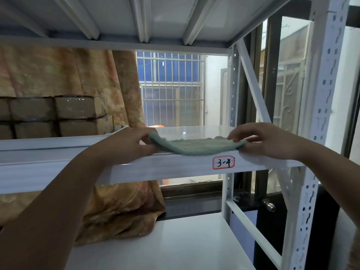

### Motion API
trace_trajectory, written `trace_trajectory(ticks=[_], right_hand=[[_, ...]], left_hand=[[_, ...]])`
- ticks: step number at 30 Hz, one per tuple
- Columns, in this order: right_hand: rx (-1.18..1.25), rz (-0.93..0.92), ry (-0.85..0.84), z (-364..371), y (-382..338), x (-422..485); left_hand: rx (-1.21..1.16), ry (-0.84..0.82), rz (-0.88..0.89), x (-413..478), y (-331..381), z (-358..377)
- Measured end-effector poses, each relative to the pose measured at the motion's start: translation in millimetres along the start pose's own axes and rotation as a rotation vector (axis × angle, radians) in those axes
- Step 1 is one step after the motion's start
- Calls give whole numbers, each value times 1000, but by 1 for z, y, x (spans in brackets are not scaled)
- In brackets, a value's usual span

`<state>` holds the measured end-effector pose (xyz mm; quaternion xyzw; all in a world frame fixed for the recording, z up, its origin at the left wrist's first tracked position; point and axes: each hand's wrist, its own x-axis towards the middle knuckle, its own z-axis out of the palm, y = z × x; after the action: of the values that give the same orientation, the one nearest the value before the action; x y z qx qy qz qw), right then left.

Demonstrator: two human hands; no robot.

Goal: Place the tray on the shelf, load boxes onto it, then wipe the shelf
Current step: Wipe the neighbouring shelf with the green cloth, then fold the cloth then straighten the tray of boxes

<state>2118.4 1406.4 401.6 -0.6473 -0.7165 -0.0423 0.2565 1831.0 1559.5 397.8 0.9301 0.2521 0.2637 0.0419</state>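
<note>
A green cloth (196, 147) lies spread on the front edge of the white metal shelf (194, 133), sagging a little over its rim. My left hand (128, 145) pinches the cloth's left corner and lifts it slightly. My right hand (266, 140) pinches the right corner. Several brown cardboard boxes (58, 115) wrapped in clear tape stand stacked on a white tray (58, 141) at the left of the same shelf.
A label reading 3-4 (223, 162) is stuck on the shelf's front beam. A perforated white upright (319, 114) and a diagonal brace (253, 84) close the right side. An orange patterned curtain (78, 75) hangs behind. A lower shelf (165, 246) lies beneath.
</note>
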Motion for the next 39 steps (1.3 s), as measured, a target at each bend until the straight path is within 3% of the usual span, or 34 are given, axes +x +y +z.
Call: trace_trajectory(ticks=[6, 11, 14, 16, 20, 23, 25, 30, 39], right_hand=[[-172, 75, 64, -17, 3, 3], [64, 110, -23, -33, -2, 8], [95, 96, -1, -42, -7, 22], [127, 117, 105, -46, -10, 38], [139, 168, 431, -49, -11, 79], [367, 237, 555, -47, -12, 104], [573, 253, 506, -41, -14, 116], [799, 178, 469, -25, -21, 149], [989, -56, 179, 10, -43, 194]], left_hand=[[-86, 31, -27, 7, -11, -5], [-389, 3, -66, 11, -10, -21], [-432, -71, -100, 20, -11, -31], [-540, -45, -174, 30, -10, -37], [-724, 176, -327, 59, -10, -47], [-843, 249, -378, 77, -7, -56], [-907, 246, -378, 86, -5, -59], [-682, 157, -133, 107, -3, -55], [-527, 319, -44, 143, -19, -26]])
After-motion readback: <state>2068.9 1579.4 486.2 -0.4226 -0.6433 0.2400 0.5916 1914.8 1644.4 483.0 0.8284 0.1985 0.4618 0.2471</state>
